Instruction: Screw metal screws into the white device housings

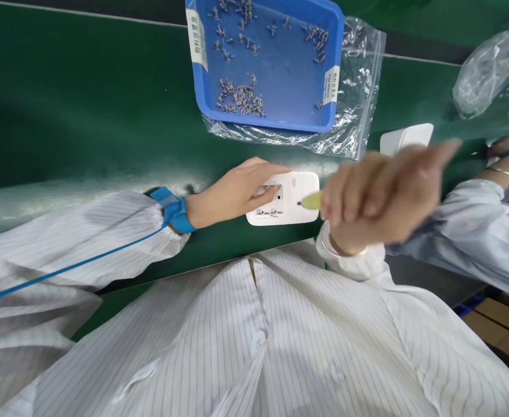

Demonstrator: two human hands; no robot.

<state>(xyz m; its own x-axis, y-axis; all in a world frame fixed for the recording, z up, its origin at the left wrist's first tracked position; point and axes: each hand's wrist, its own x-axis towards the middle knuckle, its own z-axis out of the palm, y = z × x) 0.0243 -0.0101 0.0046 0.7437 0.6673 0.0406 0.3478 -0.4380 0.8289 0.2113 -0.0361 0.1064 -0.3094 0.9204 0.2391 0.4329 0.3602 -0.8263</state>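
A white plastic housing [307,200], rounded at its corners, lies on the green bench in front of me. It has a recessed compartment with small metal parts and a patch of tiny holes. My left hand [248,185] grips the housing from the left, forefinger along the far edge and thumb over the compartment. In my right hand [380,197], blurred by motion, is a yellow-green pointed tool [311,201] with a dark tip. That tip is over the housing, right of the compartment; whether it touches, I cannot tell. The fist hides the rest of the tool.
Beyond the housing stands a blue tray [289,69] with several small metal spring-like parts, resting on a clear plastic bag [367,87]. Another white plastic piece [406,138] is behind my right hand. At far right are another clear bag [487,75] and another person's sleeve [489,226].
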